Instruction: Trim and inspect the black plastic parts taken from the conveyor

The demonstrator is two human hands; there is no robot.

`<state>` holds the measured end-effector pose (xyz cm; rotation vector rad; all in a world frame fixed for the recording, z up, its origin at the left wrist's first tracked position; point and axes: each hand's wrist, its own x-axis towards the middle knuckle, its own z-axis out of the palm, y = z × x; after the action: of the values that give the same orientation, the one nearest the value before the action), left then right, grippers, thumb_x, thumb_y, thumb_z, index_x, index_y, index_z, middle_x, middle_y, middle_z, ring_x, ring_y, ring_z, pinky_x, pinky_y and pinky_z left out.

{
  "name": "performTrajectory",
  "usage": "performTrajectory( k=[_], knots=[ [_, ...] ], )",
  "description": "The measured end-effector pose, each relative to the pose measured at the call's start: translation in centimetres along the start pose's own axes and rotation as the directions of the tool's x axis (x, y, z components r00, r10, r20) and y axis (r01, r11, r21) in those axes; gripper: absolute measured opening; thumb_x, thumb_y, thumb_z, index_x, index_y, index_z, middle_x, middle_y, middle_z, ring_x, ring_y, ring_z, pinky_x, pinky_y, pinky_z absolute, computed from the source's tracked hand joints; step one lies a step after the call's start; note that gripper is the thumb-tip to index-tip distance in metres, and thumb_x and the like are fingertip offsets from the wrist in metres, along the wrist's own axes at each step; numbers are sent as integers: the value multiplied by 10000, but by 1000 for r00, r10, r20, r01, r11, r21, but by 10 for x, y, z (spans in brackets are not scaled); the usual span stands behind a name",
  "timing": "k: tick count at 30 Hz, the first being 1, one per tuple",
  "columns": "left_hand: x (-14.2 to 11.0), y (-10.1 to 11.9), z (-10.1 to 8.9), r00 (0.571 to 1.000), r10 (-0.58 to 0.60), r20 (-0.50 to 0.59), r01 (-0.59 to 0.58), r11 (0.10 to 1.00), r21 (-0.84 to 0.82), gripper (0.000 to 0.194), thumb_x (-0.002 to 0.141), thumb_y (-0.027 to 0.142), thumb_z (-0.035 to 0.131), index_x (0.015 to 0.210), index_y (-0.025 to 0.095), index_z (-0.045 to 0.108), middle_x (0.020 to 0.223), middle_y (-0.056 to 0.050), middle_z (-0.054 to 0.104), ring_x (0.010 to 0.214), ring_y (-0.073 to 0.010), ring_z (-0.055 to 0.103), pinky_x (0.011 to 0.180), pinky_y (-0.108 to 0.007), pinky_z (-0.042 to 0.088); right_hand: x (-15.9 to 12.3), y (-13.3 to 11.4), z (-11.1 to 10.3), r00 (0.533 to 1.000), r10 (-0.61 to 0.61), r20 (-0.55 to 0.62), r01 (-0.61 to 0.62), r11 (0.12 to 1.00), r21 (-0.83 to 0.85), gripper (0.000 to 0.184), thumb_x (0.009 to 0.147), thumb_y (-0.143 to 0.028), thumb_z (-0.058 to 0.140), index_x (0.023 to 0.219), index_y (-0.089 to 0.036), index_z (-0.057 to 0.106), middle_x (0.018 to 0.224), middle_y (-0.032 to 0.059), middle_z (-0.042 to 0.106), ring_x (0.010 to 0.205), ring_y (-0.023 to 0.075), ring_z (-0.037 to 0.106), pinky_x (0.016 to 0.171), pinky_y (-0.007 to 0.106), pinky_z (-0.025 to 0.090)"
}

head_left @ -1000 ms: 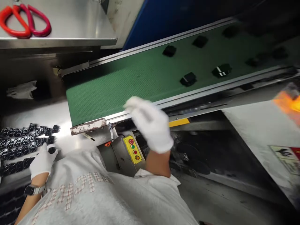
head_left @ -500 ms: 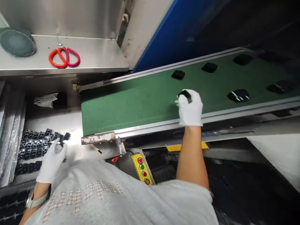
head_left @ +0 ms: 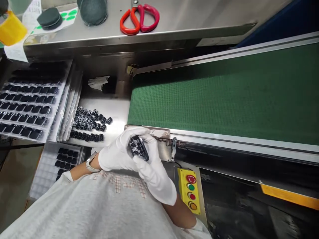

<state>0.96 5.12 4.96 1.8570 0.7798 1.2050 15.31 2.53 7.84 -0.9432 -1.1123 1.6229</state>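
Note:
In front of my shirt, a small black plastic part (head_left: pixel 138 148) with round cut-outs on its face is held tilted between my two white-gloved hands. My left hand (head_left: pixel 116 151) closes around its left and top edges. My right hand (head_left: pixel 157 171) grips it from the right and below, partly covering its lower edge. To the left, several similar black parts (head_left: pixel 86 121) lie in rows on the metal table (head_left: pixel 117 108).
A green conveyor belt (head_left: pixel 211 96) stretches to the right. Plastic trays of black parts (head_left: pixel 25 103) are stacked at left, another tray (head_left: pixel 46 169) below. Red-handled scissors (head_left: pixel 139 20) lie on the upper shelf. A yellow button box (head_left: pixel 190 191) sits below the belt.
My right hand has come back from over the belt with a black part. My left hand has left the rows on the table, and both hands now meet around the part. The view has shifted left.

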Motion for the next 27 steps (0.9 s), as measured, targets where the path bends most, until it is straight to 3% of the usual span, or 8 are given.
performTrajectory(
  k=[5, 8, 13, 18, 22, 27],
  knots=[
    [-12, 8, 2, 992, -91, -85, 86, 995, -57, 732, 711, 440, 864, 1304, 217, 498, 1298, -134, 602, 1249, -292, 622, 1114, -488, 511, -5, 9, -1, 992, -20, 126, 6, 994, 110, 639, 792, -484, 742, 1305, -249, 443, 1408, 101, 489, 1379, 298, 481, 1190, 450, 450],
    [-13, 11, 6, 978, -184, -100, 173, 979, -112, 700, 702, 387, 874, 1267, 225, 494, 1303, -128, 599, 1250, -279, 621, 1122, -487, 503, -7, 18, -3, 985, -46, 164, 16, 984, 176, 592, 852, -494, 691, 1340, -263, 449, 1455, 88, 465, 1394, 304, 467, 1190, 490, 441],
    [-13, 14, 8, 947, -299, -115, 282, 948, -148, 704, 680, 354, 866, 1248, 216, 473, 1284, -125, 614, 1236, -280, 632, 1115, -478, 511, -9, 27, 0, 997, 11, 76, -22, 990, 137, 542, 855, -468, 693, 1316, -256, 503, 1461, 68, 487, 1385, 284, 483, 1187, 457, 452],
    [-16, 12, 6, 907, -401, -128, 394, 916, -76, 728, 652, 350, 848, 1265, 205, 483, 1253, -131, 645, 1173, -292, 666, 1047, -483, 558, -4, 32, 0, 998, 56, 3, -56, 990, 127, 543, 797, -517, 743, 1235, -245, 572, 1382, 59, 573, 1324, 243, 548, 1164, 384, 482],
    [-19, 8, 6, 913, -385, -137, 385, 922, -30, 754, 629, 386, 880, 1258, 201, 509, 1240, -135, 661, 1134, -296, 679, 1018, -489, 574, -3, 30, 0, 996, 87, 9, -87, 975, 204, 501, 781, -499, 755, 1184, -255, 584, 1331, 58, 596, 1303, 254, 566, 1162, 416, 483],
    [-25, 1, 4, 974, -191, -123, 185, 981, -57, 710, 668, 425, 890, 1259, 239, 544, 1261, -112, 645, 1174, -260, 663, 1048, -448, 567, -10, 28, 4, 984, 170, -46, -150, 947, 284, 466, 816, -457, 741, 1192, -250, 558, 1312, 70, 585, 1305, 240, 558, 1162, 437, 470]
  ],
)
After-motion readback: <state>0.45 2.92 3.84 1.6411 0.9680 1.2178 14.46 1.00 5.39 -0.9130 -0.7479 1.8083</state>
